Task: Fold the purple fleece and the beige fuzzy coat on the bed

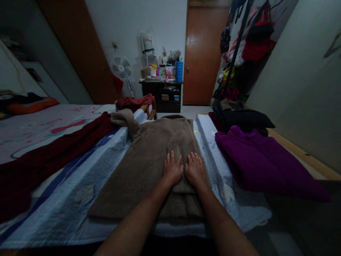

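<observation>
A pale blue sheet (61,209) covers the surface in front of the person. The brown garment (133,177) lies spread on it, one sleeve reaching out at the far left corner and a folded section lying lengthwise along its right part. To its left runs a dark red cloth (55,153); to its right lies a folded purple garment (266,160), with dark folded clothes (239,115) just beyond.

Both arms reach forward from the bottom of the view, slanting inward until the hands are side by side, thumbs near each other. The left hand (173,169) and the right hand (195,169) are palm down, fingers straight, slightly apart and pointing away from the person. Neither hand is clamped on anything; each presses or rests flat on the garment's top surface, over the folded section. The brown garment is directly beneath both palms, extending beyond the fingertips, well out to the left, and back under the wrists.
</observation>
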`<action>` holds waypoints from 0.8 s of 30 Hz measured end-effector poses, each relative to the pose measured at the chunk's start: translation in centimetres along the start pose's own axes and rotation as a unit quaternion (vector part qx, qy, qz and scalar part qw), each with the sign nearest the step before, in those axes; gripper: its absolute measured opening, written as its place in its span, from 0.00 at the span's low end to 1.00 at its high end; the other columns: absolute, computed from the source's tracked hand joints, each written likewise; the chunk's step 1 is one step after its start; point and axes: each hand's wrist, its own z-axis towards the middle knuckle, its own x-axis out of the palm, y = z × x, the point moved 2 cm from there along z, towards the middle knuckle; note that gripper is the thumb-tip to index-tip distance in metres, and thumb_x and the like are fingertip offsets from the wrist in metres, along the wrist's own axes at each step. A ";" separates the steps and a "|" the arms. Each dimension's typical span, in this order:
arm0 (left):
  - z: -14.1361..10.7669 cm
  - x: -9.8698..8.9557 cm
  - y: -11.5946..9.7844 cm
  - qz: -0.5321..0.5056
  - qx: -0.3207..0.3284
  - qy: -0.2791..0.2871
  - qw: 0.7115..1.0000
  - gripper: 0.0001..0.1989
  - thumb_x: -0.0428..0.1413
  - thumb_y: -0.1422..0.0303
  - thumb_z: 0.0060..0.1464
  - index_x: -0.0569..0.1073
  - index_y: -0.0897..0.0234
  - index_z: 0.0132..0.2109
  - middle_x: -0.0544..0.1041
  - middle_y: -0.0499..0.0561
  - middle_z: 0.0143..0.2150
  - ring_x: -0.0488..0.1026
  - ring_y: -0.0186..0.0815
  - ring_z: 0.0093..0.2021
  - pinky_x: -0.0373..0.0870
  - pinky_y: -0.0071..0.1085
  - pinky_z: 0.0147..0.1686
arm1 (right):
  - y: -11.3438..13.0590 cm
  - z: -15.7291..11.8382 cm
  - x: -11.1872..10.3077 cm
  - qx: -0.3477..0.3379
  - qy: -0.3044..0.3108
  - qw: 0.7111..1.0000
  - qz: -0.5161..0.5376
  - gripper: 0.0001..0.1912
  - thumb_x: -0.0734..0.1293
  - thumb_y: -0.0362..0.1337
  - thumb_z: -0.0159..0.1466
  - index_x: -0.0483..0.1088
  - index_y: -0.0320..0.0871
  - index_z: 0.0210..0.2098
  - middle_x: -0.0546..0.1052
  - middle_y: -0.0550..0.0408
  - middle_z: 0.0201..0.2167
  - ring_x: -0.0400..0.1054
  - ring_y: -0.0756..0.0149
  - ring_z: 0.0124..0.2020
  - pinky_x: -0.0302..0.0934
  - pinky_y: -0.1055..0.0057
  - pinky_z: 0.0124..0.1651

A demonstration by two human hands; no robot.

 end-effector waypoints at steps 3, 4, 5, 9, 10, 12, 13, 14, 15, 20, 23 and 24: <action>-0.8 -0.2 -0.3 0.010 0.001 0.008 1.000 0.27 0.51 0.60 0.61 0.62 0.58 0.66 0.51 0.60 0.72 0.47 0.57 0.70 0.54 0.51 0.63 | 0.1 0.0 -0.1 0.002 -0.004 1.000 0.000 0.28 0.56 0.37 0.67 0.58 0.34 0.65 0.56 0.44 0.68 0.43 0.56 0.70 0.36 0.60 0.68; -1.1 -0.2 -0.4 0.014 0.004 0.009 1.000 0.27 0.51 0.60 0.61 0.62 0.59 0.66 0.51 0.60 0.71 0.47 0.57 0.70 0.53 0.51 0.63 | 0.1 0.0 -0.1 0.003 -0.003 1.000 0.000 0.28 0.56 0.37 0.67 0.59 0.34 0.65 0.57 0.44 0.68 0.43 0.56 0.70 0.36 0.60 0.68; -1.4 -0.2 -0.5 0.018 0.009 0.010 1.000 0.27 0.50 0.60 0.61 0.63 0.59 0.65 0.52 0.61 0.71 0.46 0.57 0.70 0.52 0.51 0.64 | 0.1 0.0 -0.1 0.003 -0.001 1.000 0.000 0.28 0.56 0.37 0.67 0.59 0.34 0.65 0.56 0.44 0.68 0.43 0.56 0.70 0.36 0.60 0.68; -2.2 0.1 -0.5 0.027 0.027 0.012 0.999 0.27 0.49 0.60 0.62 0.61 0.62 0.66 0.52 0.62 0.71 0.44 0.55 0.71 0.51 0.49 0.64 | 0.0 0.1 0.0 0.004 0.004 1.000 0.000 0.28 0.56 0.37 0.67 0.58 0.34 0.65 0.56 0.45 0.68 0.42 0.55 0.70 0.36 0.60 0.68; -2.3 0.2 -0.5 0.026 0.026 0.014 0.999 0.28 0.49 0.60 0.62 0.61 0.62 0.66 0.51 0.62 0.71 0.44 0.54 0.71 0.52 0.49 0.64 | 0.0 0.1 0.1 0.004 0.004 1.000 -0.001 0.28 0.56 0.37 0.67 0.58 0.34 0.65 0.56 0.45 0.68 0.42 0.55 0.70 0.36 0.60 0.68; -2.4 0.4 -0.4 0.020 0.024 0.015 0.999 0.28 0.49 0.60 0.61 0.61 0.61 0.66 0.50 0.62 0.71 0.43 0.53 0.71 0.53 0.48 0.64 | 0.0 0.2 0.1 0.005 0.006 1.000 -0.005 0.28 0.56 0.37 0.67 0.58 0.34 0.65 0.56 0.45 0.68 0.42 0.56 0.70 0.36 0.60 0.68; -2.4 0.4 -0.4 0.017 0.023 0.016 0.999 0.28 0.49 0.60 0.61 0.61 0.61 0.66 0.50 0.62 0.72 0.42 0.53 0.71 0.53 0.47 0.64 | 0.0 0.2 0.2 0.005 0.007 1.000 -0.008 0.28 0.55 0.37 0.67 0.58 0.34 0.65 0.56 0.45 0.68 0.43 0.56 0.70 0.36 0.60 0.68; -2.4 0.4 -0.3 0.013 0.024 0.016 1.000 0.28 0.49 0.60 0.61 0.61 0.61 0.66 0.50 0.61 0.72 0.42 0.52 0.71 0.53 0.47 0.64 | 0.0 0.1 0.1 0.005 0.007 1.000 -0.011 0.28 0.55 0.37 0.67 0.58 0.34 0.65 0.56 0.45 0.68 0.43 0.56 0.70 0.36 0.60 0.68; -2.4 0.4 -0.3 0.010 0.024 0.016 1.000 0.28 0.49 0.60 0.61 0.61 0.61 0.66 0.49 0.61 0.72 0.42 0.52 0.71 0.52 0.47 0.64 | 0.0 0.1 0.1 0.005 0.007 1.000 -0.013 0.28 0.55 0.37 0.67 0.58 0.35 0.65 0.56 0.45 0.68 0.43 0.56 0.70 0.36 0.60 0.68; -2.5 0.1 -0.4 0.007 0.019 0.025 0.999 0.28 0.49 0.60 0.62 0.59 0.61 0.67 0.48 0.62 0.72 0.41 0.52 0.71 0.51 0.47 0.64 | 0.1 -0.6 -0.2 -0.004 0.017 1.000 -0.026 0.28 0.54 0.37 0.68 0.57 0.36 0.66 0.53 0.46 0.69 0.40 0.55 0.71 0.35 0.59 0.68; -2.5 0.1 -0.4 0.003 0.017 0.033 0.999 0.28 0.48 0.60 0.62 0.59 0.62 0.67 0.47 0.62 0.72 0.41 0.52 0.72 0.51 0.47 0.65 | 0.0 -1.2 -0.3 -0.008 0.030 0.999 -0.031 0.28 0.54 0.39 0.69 0.55 0.38 0.67 0.50 0.46 0.70 0.37 0.55 0.71 0.36 0.59 0.68; -2.5 0.0 -0.3 0.001 0.016 0.034 0.999 0.28 0.48 0.60 0.62 0.59 0.62 0.67 0.47 0.63 0.72 0.41 0.52 0.72 0.51 0.47 0.64 | 0.0 -1.3 -0.4 -0.009 0.036 0.999 -0.032 0.28 0.54 0.40 0.69 0.55 0.38 0.67 0.49 0.46 0.70 0.37 0.54 0.71 0.36 0.58 0.68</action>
